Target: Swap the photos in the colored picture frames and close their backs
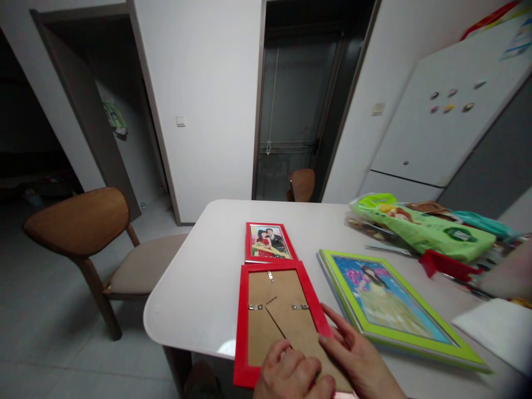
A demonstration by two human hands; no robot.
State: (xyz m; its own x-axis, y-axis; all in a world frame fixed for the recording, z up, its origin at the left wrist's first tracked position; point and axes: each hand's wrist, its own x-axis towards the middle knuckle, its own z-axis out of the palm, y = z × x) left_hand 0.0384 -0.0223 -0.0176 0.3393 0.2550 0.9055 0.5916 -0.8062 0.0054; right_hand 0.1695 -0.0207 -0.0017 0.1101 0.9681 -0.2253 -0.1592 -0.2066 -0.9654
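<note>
A red picture frame (242, 332) lies face down at the near edge of the table, its brown backing board (286, 288) showing small metal clips and a slanted cut line. My right hand (353, 349) grips the frame's right side, thumb on top. Over the lower part of the board my left hand (291, 377) is curled closed; whatever its fingers pinch is hidden. Just beyond, a second red picture frame (270, 243) with a photo of a couple lies face up. To the right rest stacked frames, the top one a lime-green picture frame (386, 299) with a photo of a person in a yellow dress.
A green package (436, 227), a red-handled tool (449, 269) and white paper (499, 332) crowd the right of the white table (199, 293). One brown chair (83, 221) stands at the left, another chair (302, 184) behind the table. A fridge (449, 111) is at the back right.
</note>
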